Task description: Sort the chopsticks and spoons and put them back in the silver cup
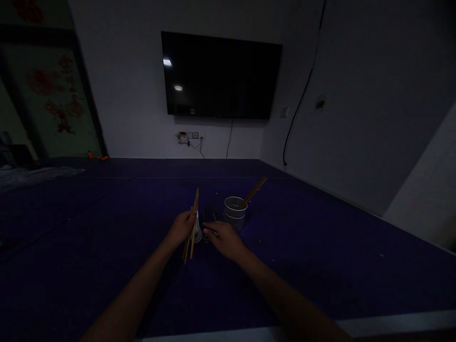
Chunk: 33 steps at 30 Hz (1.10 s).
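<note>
My left hand (182, 227) is closed round a pair of wooden chopsticks (193, 223), which stand nearly upright, with a white spoon (197, 232) right beside its fingers. My right hand (224, 239) lies low over the dark purple cloth (107, 228), its fingers reaching left onto small dark utensils (209, 216) that are hard to make out in the dim light. Just behind the right hand stands a round metal cup (234, 212) with more chopsticks (253, 191) leaning out of it to the right.
A black wall-mounted TV (221, 76) hangs on the far wall above a socket strip (190, 136). A dark cable (302, 95) runs down the right wall. A white edge (392, 320) borders the cloth near me.
</note>
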Motion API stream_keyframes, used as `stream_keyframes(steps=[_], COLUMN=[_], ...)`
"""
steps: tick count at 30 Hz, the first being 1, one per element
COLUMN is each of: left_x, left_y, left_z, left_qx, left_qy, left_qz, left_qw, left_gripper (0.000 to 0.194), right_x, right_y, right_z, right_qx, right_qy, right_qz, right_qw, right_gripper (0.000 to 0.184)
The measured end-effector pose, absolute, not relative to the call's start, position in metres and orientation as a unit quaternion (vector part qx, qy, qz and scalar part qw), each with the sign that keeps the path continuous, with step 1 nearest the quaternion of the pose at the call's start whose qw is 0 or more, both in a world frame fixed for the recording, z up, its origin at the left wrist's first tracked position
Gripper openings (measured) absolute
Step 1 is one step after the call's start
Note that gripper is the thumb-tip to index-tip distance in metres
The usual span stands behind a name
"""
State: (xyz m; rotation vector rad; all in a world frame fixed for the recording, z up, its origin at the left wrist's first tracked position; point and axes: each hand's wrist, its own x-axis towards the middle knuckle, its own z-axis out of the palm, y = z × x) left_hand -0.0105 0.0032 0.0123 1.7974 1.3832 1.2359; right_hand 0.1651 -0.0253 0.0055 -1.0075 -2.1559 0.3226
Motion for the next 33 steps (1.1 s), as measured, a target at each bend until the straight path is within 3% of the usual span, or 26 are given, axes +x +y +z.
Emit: stream_keyframes(steps=[3,10,16,25,33], left_x=[0.004,0.016,0.023,0.033,0.031], left_y=[-0.004,-0.017,-0.03,-0.034,-0.035], left_z=[0.013,0.019,0.027,0.015,0.016], left_qx=[0.657,0.615,0.595,0.563,0.605], left_qy=[0.48,0.447,0.394,0.368,0.386], left_qz=[0.49,0.529,0.492,0.441,0.4], left_qw=[0.313,0.376,0.498,0.594,0.57], left_gripper=[0.044,0.046,0.05,0.046,0.058], right_x=[0.161,0.16,0.162,0.162,0.171], right_y=[-0.026,-0.028,-0.022,-0.025,-0.023], right_z=[0.005,0.011,0.013,0.019,0.028], right_qx=[-0.353,-0.359,-0.386,-0.375,-0.347], right_qy=[-0.832,-0.731,-0.645,-0.518,-0.475], right_qz=[0.169,0.281,0.364,0.514,0.483], right_qw=[0.394,0.507,0.55,0.572,0.648], right_gripper=[0.03,0.052,0.063,0.049,0.044])
